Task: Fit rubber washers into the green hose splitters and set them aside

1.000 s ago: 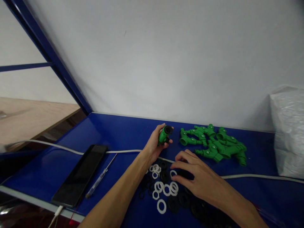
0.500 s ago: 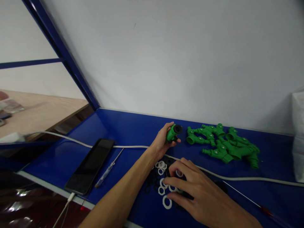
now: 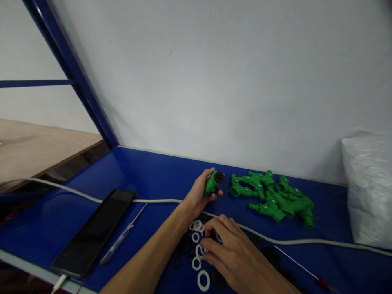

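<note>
1. Hands, two: the left hand [image 3: 199,191] is closed around one green connector [image 3: 210,185]; the right hand [image 3: 230,246] is half curled, thumb and fingers slightly parted, and whether it grips a ring cannot be told.
2. Held piece: raised over the middle of the blue surface [image 3: 162,175], it has a bright green body, a round black end with a dark opening facing the camera, and a small black part near the fingertips.
3. Green Y-shaped connectors [image 3: 271,208]: about seven, overlapping, toward the back edge, right of the middle; their pale round marks are too small to read.
4. White rings [image 3: 199,280]: at least seven, toward the front edge, partly under the right hand, among black rings [image 3: 218,279] too dark to count.
5. Others: one phone [image 3: 93,234], its lower end by the front edge at left; two screwdrivers, one clear-handled [image 3: 117,243] beside the phone, one red-handled [image 3: 325,283] toward the right; one white cable [image 3: 162,200] crossing side to side; one plastic bag [image 3: 369,192] at the right, near the back edge.
</note>
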